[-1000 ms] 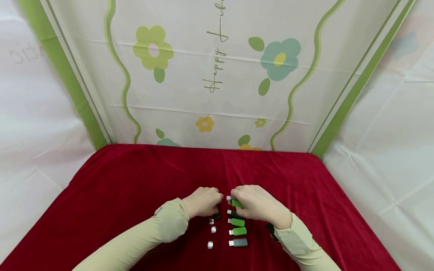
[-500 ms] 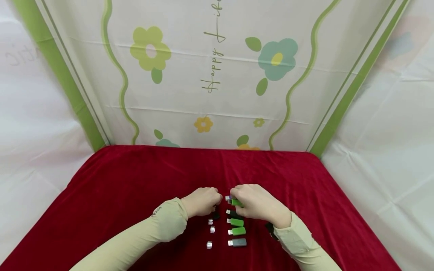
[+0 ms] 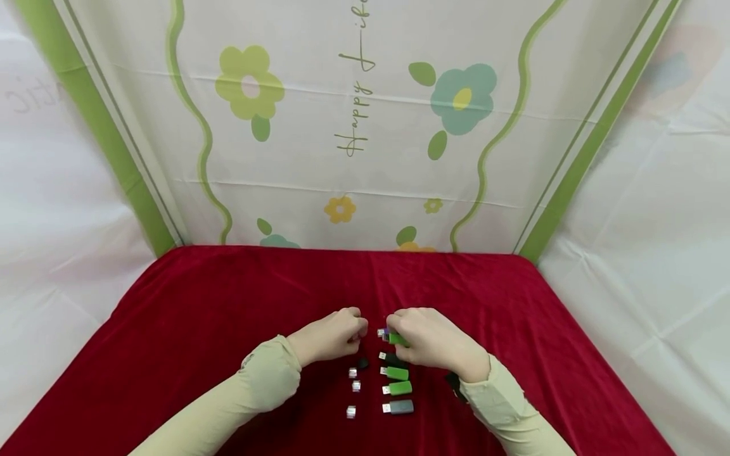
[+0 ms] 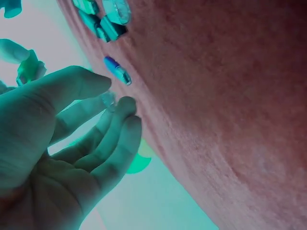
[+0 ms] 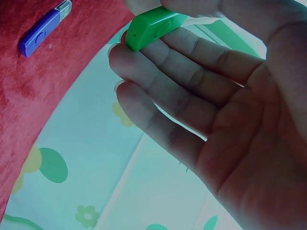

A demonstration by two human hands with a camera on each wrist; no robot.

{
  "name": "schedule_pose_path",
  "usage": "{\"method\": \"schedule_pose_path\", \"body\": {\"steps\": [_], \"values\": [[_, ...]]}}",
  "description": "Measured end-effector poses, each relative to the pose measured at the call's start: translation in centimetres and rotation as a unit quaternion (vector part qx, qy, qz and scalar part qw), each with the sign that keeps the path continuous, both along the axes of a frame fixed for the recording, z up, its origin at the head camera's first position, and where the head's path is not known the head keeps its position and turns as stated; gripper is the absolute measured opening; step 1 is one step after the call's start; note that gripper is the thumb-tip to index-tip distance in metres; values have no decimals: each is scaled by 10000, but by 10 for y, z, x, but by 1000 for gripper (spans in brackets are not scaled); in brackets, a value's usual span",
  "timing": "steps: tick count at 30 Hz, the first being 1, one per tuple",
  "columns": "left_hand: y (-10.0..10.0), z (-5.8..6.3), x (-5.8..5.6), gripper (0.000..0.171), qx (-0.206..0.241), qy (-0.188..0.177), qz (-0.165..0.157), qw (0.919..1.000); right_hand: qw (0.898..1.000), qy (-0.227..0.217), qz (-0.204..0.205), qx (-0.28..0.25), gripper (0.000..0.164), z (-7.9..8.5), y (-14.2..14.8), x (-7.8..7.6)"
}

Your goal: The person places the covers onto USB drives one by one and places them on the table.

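My left hand (image 3: 333, 334) pinches a small clear cap (image 4: 108, 99) between thumb and finger, just above the cloth. In my right hand (image 3: 436, 340), thumb and fingers grip a green USB stick (image 5: 156, 26), its metal end pointing left in the head view. A purple USB stick (image 5: 43, 31) lies on the cloth beyond that hand. Nearer the person, a column of USB sticks lies on the cloth: a black one (image 3: 392, 360), two green ones, the lower (image 3: 399, 388), and a grey one (image 3: 401, 407). Left of them are clear caps (image 3: 351, 411) and a small black piece (image 3: 363, 363).
Red velvet cloth (image 3: 256, 285) covers the table. A white curtain wall (image 3: 319, 152) with printed flowers rises behind it, and white side walls (image 3: 633, 266) stand on both sides.
My left hand has moved a little left and away from the right hand, uncovering more of the black piece. The right hand keeps its grip on the green USB stick.
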State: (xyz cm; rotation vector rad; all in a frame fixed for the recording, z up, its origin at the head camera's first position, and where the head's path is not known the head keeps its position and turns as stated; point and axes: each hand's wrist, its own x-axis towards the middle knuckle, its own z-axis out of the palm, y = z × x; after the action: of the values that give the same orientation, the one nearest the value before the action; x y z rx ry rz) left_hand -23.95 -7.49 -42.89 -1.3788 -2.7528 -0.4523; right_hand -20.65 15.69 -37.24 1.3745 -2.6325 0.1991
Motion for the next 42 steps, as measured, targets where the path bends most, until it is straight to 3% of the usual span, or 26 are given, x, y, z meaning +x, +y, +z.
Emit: {"method": "schedule_pose_path", "body": {"steps": [6,12,22,30,42], "values": [[-11,15,11,8,796,392,-45,9960,9999,67,4,-111,22,7,0,2],[-18,37,26,15,1568,776,-34,9846,9987,348,102,-360,20,14,3,4],[-15,66,46,24,1934,1037,-75,9756,9952,782,229,-548,20,21,6,12],[-16,74,56,26,2152,1192,-160,9691,9922,968,379,-682,20,28,6,15],[-18,72,59,26,2098,861,-235,9737,9910,1029,465,-718,20,27,3,15]]}}
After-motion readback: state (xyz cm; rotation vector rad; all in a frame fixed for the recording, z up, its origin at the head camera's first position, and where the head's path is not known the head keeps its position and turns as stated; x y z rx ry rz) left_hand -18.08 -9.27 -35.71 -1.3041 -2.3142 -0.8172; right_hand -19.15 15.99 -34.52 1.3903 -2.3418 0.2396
